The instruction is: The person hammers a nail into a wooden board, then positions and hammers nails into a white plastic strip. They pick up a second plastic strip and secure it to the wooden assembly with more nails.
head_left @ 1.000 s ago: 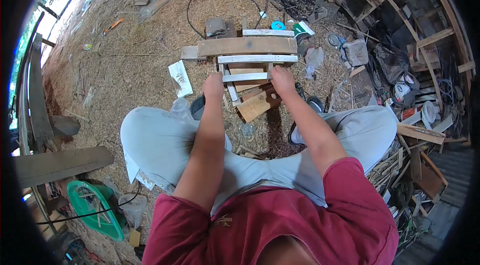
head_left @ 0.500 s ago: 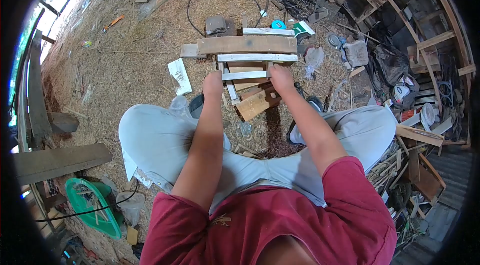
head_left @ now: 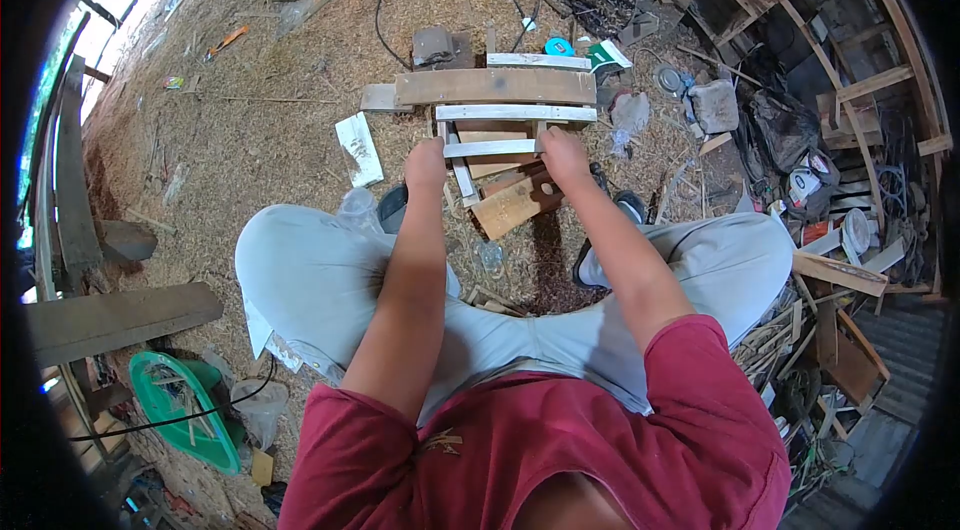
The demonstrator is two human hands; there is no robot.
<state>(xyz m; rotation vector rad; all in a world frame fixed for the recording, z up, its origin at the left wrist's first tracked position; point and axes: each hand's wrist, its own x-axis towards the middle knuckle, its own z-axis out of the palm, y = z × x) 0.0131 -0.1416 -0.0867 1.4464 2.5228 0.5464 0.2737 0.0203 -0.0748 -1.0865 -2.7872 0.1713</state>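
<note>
A small wooden frame with white-painted slats [head_left: 515,114] stands in front of me, between my knees. My left hand [head_left: 426,164] is closed around the frame's near left corner. At the near right corner, my right hand [head_left: 564,154] grips it too, the fingers curled over the wood. A short white slat [head_left: 490,147] spans the gap between both hands. Under and in front of it lies a light wooden block [head_left: 515,207] with a hole near one end. Beyond the frame's far slat rests a thick brown plank [head_left: 495,87]. My fingertips are partly hidden behind the wood.
Sawdust covers the ground. Further off lie a turquoise tape roll [head_left: 559,47], a grey block [head_left: 432,46] and a black cable [head_left: 380,5]. A white board piece [head_left: 359,150] is left of the frame. A green tub [head_left: 160,370] sits lower left; scrap wood [head_left: 840,270] is piled right.
Almost nothing differs. The whole view has shifted very slightly, and both hands keep the same hold on the frame.
</note>
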